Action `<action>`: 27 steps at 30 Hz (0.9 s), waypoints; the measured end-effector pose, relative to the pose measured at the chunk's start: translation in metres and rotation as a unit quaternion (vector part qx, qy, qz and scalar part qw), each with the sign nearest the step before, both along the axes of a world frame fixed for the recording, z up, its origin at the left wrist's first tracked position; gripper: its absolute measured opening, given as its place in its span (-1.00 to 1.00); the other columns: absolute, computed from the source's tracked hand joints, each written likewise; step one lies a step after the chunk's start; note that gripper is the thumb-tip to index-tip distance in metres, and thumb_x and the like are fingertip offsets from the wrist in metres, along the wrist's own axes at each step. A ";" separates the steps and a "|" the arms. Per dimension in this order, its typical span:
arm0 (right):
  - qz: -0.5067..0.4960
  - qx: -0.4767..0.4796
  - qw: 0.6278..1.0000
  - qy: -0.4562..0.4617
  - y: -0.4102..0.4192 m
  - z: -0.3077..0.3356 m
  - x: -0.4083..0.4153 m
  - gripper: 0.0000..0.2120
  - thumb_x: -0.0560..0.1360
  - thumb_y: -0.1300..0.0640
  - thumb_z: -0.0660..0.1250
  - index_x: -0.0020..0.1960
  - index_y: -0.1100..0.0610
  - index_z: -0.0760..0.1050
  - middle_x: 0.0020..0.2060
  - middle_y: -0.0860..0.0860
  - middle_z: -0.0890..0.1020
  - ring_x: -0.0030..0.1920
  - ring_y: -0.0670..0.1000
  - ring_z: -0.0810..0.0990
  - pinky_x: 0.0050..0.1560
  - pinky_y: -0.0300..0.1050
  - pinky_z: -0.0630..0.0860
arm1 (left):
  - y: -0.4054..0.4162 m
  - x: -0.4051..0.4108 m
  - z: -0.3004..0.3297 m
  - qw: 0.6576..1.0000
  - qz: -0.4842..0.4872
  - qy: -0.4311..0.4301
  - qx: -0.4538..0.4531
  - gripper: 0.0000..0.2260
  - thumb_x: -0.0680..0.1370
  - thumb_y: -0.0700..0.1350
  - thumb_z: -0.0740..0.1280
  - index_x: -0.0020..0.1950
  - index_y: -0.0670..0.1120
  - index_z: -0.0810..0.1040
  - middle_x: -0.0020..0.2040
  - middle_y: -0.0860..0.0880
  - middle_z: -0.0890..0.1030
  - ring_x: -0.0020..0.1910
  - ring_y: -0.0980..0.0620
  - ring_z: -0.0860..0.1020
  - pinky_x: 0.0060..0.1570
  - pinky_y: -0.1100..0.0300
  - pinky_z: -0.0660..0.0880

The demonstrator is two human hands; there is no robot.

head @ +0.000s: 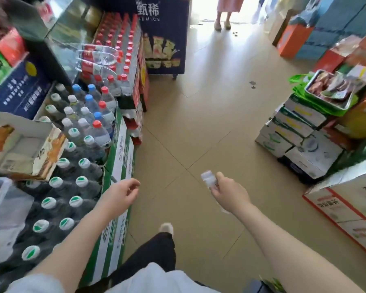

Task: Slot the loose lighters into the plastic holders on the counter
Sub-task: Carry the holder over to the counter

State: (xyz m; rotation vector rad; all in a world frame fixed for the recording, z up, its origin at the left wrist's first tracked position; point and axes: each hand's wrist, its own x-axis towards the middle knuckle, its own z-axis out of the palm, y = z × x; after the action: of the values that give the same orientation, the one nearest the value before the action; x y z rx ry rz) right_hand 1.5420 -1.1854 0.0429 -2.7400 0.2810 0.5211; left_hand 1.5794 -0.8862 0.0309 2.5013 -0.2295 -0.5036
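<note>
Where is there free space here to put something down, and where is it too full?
The tiled floor is bare between the bottled water cases on the left and the stacked cartons on the right. The bottle tops are packed tight. The right hand holds a clear plastic piece; the left hand is empty.

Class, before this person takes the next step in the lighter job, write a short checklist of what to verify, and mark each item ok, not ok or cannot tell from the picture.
1. Right hand holds something: ok, it pinches a small clear plastic piece, too blurred to identify.
2. Left hand free: ok, fingers loosely curled, nothing seen in it.
3. Loose lighters in sight: not ok, none visible.
4. Counter with holders in view: cannot tell; only stacked bottled water and boxes show.
5. Walking path clear: ok, the tiled floor ahead is open between the stacks.
6. Other people nearby: ok, a person stands far off at the doorway.
</note>
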 end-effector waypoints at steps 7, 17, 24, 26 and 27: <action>0.059 0.030 0.996 -0.063 -0.030 0.005 0.192 -0.82 0.55 0.04 0.11 -0.17 0.09 0.19 -0.27 -0.01 0.48 -0.28 0.12 0.46 -0.38 -0.09 0.31 | -0.026 0.170 -0.018 0.997 0.053 -0.005 0.047 -0.79 0.56 -0.15 0.23 0.18 -0.10 0.51 -0.04 -0.03 0.60 -0.14 0.08 0.54 -0.15 0.22 0.49; 0.051 -0.027 0.998 0.000 -0.136 -0.005 0.439 -0.82 0.56 0.02 0.07 -0.14 0.10 0.20 -0.21 0.03 0.49 -0.24 0.12 0.46 -0.36 -0.10 0.33 | -0.137 0.429 0.024 0.998 0.024 -0.052 0.026 -0.80 0.55 -0.14 0.25 0.16 -0.05 0.51 -0.07 0.00 0.60 -0.14 0.08 0.53 -0.14 0.22 0.46; 0.088 -0.060 0.994 0.007 -0.210 -0.018 0.639 -0.84 0.53 0.05 0.08 -0.15 0.10 0.20 -0.17 0.06 0.53 -0.24 0.13 0.45 -0.46 -0.17 0.18 | -0.204 0.601 0.033 0.994 0.025 -0.105 -0.007 -0.76 0.54 -0.13 0.25 0.20 -0.03 0.48 -0.05 0.09 0.56 -0.14 0.13 0.52 -0.08 0.17 0.50; 0.126 -0.070 0.990 0.003 -0.218 -0.011 0.698 -0.85 0.52 0.05 0.09 -0.15 0.10 0.20 -0.17 0.05 0.52 -0.24 0.13 0.46 -0.47 -0.17 0.17 | -0.213 0.644 0.029 0.995 0.058 -0.085 -0.003 -0.76 0.54 -0.14 0.24 0.20 -0.03 0.48 -0.04 0.08 0.56 -0.13 0.14 0.52 -0.10 0.19 0.51; 0.147 -0.070 0.987 -0.003 -0.219 -0.005 0.728 -0.85 0.52 0.05 0.10 -0.15 0.10 0.20 -0.18 0.05 0.52 -0.24 0.13 0.46 -0.48 -0.17 0.17 | -0.215 0.663 0.026 0.995 0.078 -0.067 0.003 -0.77 0.55 -0.13 0.24 0.20 -0.02 0.48 -0.03 0.07 0.56 -0.12 0.13 0.52 -0.09 0.19 0.51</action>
State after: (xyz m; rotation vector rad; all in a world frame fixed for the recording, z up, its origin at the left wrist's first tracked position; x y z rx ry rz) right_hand 2.2699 -1.4044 0.0382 -2.9370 -0.0960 0.5873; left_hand 2.2421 -1.1010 0.0564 2.5366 -0.0835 -0.2747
